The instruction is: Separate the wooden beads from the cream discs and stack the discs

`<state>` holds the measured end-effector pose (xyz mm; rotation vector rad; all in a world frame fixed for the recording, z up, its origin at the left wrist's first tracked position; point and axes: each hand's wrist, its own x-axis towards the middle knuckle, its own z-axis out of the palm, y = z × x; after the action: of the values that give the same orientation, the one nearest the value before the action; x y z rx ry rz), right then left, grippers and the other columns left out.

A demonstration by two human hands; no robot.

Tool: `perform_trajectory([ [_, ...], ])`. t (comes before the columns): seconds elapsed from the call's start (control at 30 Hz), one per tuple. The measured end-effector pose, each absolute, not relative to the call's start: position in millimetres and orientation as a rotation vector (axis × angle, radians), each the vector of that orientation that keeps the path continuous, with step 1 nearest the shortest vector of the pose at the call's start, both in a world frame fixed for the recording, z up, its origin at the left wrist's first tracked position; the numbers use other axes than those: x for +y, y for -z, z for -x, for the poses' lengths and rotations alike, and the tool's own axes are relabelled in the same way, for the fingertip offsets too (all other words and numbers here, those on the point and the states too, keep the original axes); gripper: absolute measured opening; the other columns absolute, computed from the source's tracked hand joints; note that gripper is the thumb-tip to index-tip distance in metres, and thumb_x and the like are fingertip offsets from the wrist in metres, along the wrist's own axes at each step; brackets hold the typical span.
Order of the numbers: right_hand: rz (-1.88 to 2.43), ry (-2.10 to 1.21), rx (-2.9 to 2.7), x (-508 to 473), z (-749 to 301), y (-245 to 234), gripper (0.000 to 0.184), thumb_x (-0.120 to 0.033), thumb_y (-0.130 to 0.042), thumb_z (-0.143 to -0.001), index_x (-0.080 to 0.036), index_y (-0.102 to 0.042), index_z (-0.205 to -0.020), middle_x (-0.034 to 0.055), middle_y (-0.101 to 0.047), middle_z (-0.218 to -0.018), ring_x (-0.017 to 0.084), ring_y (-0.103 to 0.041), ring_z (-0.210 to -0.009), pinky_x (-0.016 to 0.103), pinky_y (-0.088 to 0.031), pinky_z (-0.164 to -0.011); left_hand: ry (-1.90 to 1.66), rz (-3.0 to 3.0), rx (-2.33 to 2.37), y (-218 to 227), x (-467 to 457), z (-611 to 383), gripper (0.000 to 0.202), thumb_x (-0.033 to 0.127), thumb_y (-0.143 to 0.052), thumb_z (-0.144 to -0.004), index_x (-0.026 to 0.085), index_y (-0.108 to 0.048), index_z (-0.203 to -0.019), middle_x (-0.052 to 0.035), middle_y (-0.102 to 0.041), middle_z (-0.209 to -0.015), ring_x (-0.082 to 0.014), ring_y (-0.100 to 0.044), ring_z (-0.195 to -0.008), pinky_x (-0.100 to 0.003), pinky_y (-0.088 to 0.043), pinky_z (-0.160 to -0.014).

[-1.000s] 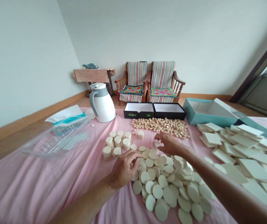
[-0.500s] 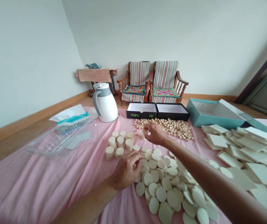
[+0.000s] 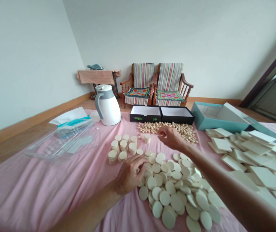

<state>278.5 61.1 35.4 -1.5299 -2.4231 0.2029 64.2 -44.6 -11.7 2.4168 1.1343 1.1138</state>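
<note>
A large pile of pale round discs [image 3: 164, 198] lies in front of me on the pink cloth. My left hand [image 3: 130, 174] rests at the left edge of this pile, fingers curled in toward the thumb; what is between them is hidden. Several short stacks of discs [image 3: 123, 145] stand just beyond that hand. One more stack [image 3: 147, 138] stands apart, to their right. Past it on the right, my right hand [image 3: 169, 138] hovers near the small beige wooden pieces [image 3: 150, 127], fingers bent and apart, with nothing visible in them.
Two black boxes [image 3: 145, 118] stand behind the small pieces, beside a teal box [image 3: 215, 124]. Square pale tiles [image 3: 246, 151] are heaped on the right. A white jug [image 3: 110, 111] and a clear plastic tray [image 3: 43, 151] with a packet stand on the left.
My right hand has let go of the small disc stack and moved right, leaving it upright on the cloth. My left hand has stayed nearly in place.
</note>
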Motion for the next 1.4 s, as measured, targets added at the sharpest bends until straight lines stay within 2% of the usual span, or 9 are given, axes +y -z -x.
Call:
perform_trajectory([
  [0.1, 1.606, -0.301, -2.533, 48.2, -311.0, -35.8, 0.014, -0.017, -0.056, -0.072, -0.016, -0.063, -0.084, 0.0045, -0.066, -0.080, 0.014, -0.058, -0.071, 0.023, -0.039, -0.063, -1.105, -2.421, 1.139, 11.2, -44.2, -64.8, 0.021, 0.006, -0.046, -0.081, 0.017, -0.061, -0.090, -0.0036, -0.064, -0.082, -0.0134, -0.059, -0.074, -0.024, -0.047, -0.067],
  [0.2, 1.682, -0.347, -2.612, 33.0, -332.1, -29.5, 0.016, -0.016, -0.062, -0.064, -0.017, -0.064, -0.080, 0.0044, -0.067, -0.078, 0.015, -0.058, -0.070, 0.024, -0.036, -0.059, -1.099, -2.435, 1.145, 11.3, -43.5, -65.3, 0.020, 0.007, -0.046, -0.081, 0.017, -0.061, -0.090, -0.0041, -0.064, -0.082, -0.0139, -0.059, -0.076, -0.024, -0.048, -0.068],
  [0.4, 1.765, -0.265, -2.609, 18.1, -334.7, -17.0, 0.022, -0.025, -0.062, -0.064, -0.016, -0.063, -0.084, 0.0091, -0.066, -0.085, 0.023, -0.057, -0.081, 0.028, -0.035, -0.063, -1.090, -2.418, 1.170, 14.1, -41.9, -65.0, 0.020, 0.008, -0.045, -0.083, 0.018, -0.061, -0.090, -0.0039, -0.064, -0.083, -0.0145, -0.059, -0.079, -0.026, -0.048, -0.073],
  [0.6, 1.672, -0.271, -2.609, 23.4, -317.5, -15.3, 0.021, -0.013, -0.056, -0.064, -0.016, -0.063, -0.083, 0.0080, -0.065, -0.085, 0.019, -0.057, -0.080, 0.026, -0.036, -0.065, -1.098, -2.416, 1.180, 15.9, -41.4, -63.9, 0.018, 0.011, -0.045, -0.084, 0.018, -0.061, -0.089, -0.0040, -0.063, -0.083, -0.0140, -0.059, -0.077, -0.026, -0.048, -0.071],
  [0.77, 1.607, -0.298, -2.558, 38.7, -297.9, -24.8, 0.028, -0.005, -0.046, -0.067, -0.016, -0.061, -0.087, 0.0055, -0.065, -0.088, 0.015, -0.057, -0.081, 0.023, -0.037, -0.068, -1.093, -2.416, 1.194, 13.9, -42.4, -64.2, 0.018, 0.011, -0.045, -0.084, 0.018, -0.061, -0.088, -0.0038, -0.063, -0.081, -0.0142, -0.059, -0.076, -0.025, -0.048, -0.069],
  [0.9, 1.566, -0.363, -2.640, 40.3, -303.5, -31.8, 0.026, -0.007, -0.054, -0.063, -0.016, -0.061, -0.086, 0.0061, -0.064, -0.088, 0.017, -0.056, -0.080, 0.024, -0.038, -0.068, -1.100, -2.407, 1.178, 11.6, -43.3, -63.8, 0.019, 0.010, -0.045, -0.083, 0.017, -0.062, -0.088, -0.0041, -0.064, -0.081, -0.0137, -0.059, -0.074, -0.025, -0.049, -0.070],
  [1.03, 1.519, -0.408, -2.784, 30.2, -321.0, -26.3, 0.034, -0.007, -0.059, -0.060, -0.018, -0.061, -0.093, 0.0072, -0.061, -0.091, 0.019, -0.054, -0.085, 0.026, -0.038, -0.069, -1.111, -2.417, 1.142, 12.5, -43.4, -63.1, 0.020, 0.009, -0.045, -0.082, 0.017, -0.062, -0.089, -0.0047, -0.064, -0.081, -0.0137, -0.059, -0.074, -0.025, -0.048, -0.068],
  [1.17, 1.410, -0.467, -2.774, 22.5, -330.9, -14.1, 0.030, -0.011, -0.055, -0.067, -0.020, -0.058, -0.095, 0.0066, -0.057, -0.093, 0.016, -0.052, -0.080, 0.026, -0.038, -0.069, -1.117, -2.429, 1.110, 14.0, -44.0, -63.8, 0.022, 0.008, -0.044, -0.081, 0.017, -0.061, -0.091, -0.0048, -0.064, -0.081, -0.0145, -0.060, -0.078, -0.025, -0.048, -0.069],
  [1.4, 1.409, -0.393, -2.549, 32.5, -311.7, -15.7, 0.017, -0.014, -0.053, -0.067, -0.016, -0.054, -0.084, 0.0046, -0.059, -0.081, 0.014, -0.052, -0.072, 0.024, -0.037, -0.066, -1.117, -2.440, 1.113, 13.9, -44.6, -64.7, 0.020, 0.007, -0.045, -0.082, 0.017, -0.060, -0.090, -0.0044, -0.064, -0.081, -0.0146, -0.059, -0.078, -0.025, -0.047, -0.068],
])
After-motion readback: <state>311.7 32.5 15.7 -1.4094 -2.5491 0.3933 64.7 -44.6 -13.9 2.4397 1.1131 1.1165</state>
